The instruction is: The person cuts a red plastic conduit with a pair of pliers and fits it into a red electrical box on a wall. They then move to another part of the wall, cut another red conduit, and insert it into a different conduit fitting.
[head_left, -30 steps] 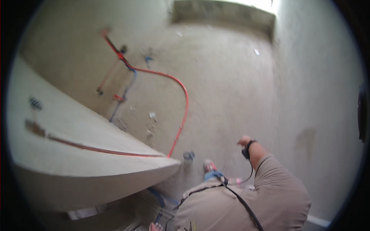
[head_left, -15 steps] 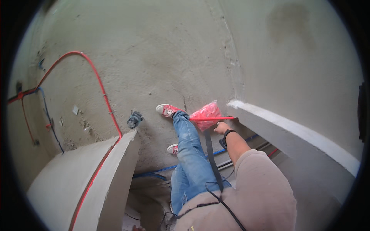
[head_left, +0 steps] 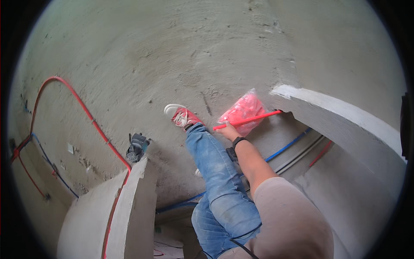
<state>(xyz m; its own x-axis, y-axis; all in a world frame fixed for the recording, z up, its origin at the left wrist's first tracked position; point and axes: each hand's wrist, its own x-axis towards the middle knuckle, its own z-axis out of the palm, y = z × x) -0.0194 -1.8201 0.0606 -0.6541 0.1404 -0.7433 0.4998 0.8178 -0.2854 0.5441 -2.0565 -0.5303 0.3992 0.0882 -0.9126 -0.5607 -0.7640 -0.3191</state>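
My right hand (head_left: pixel 229 131) comes in from the lower right, its wrist in a black band. The fingers are closed around a red pipe (head_left: pixel 262 116) close to its free left end. The pipe's other end sits at a gap in the wall's broken edge. Just behind the pipe, a clear plastic bag (head_left: pixel 242 108) full of red pieces lies on the floor. What the pieces are cannot be made out. My left hand is out of view.
A dark power tool (head_left: pixel 137 146) lies on the floor beside a low wall end (head_left: pixel 140 190). Another red pipe (head_left: pixel 92 122) arches up from that wall. Blue and grey pipes (head_left: pixel 288 144) cross the floor by my legs. A white-topped wall (head_left: pixel 340 105) stands right.
My right hand has moved from near the pipe's wall end to its free left end and closed there. The view has shifted, and a dark strap over my leg has gone from sight.
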